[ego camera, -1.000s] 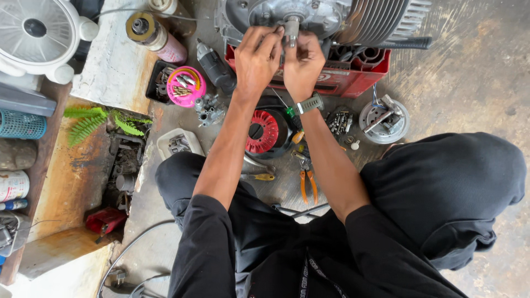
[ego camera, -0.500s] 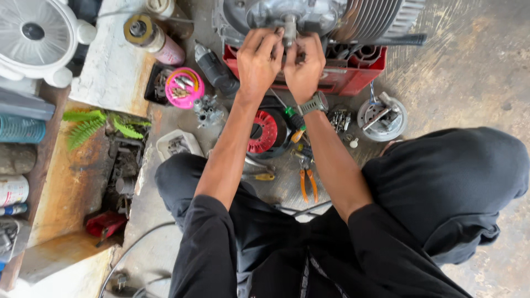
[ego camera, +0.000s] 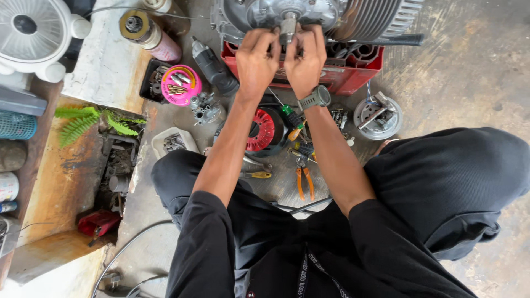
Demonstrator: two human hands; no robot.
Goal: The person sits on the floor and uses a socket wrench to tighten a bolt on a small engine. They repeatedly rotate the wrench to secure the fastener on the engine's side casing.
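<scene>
While my left hand (ego camera: pixel 257 59) and right hand (ego camera: pixel 307 58) both pinch the metal shaft (ego camera: pixel 287 27) jutting from the engine (ego camera: pixel 309 14), that engine sits on a red crate (ego camera: pixel 342 74), with orange pliers (ego camera: pixel 303 182) lying below the crate.

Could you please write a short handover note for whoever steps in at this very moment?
Left hand and right hand both grip around the engine shaft at the front of the engine, which sits on a red crate. Orange pliers, screwdrivers and a red coil part lie on the floor between the knees. Nothing visibly removed from the shaft; how far the work has got cannot be told.
</scene>
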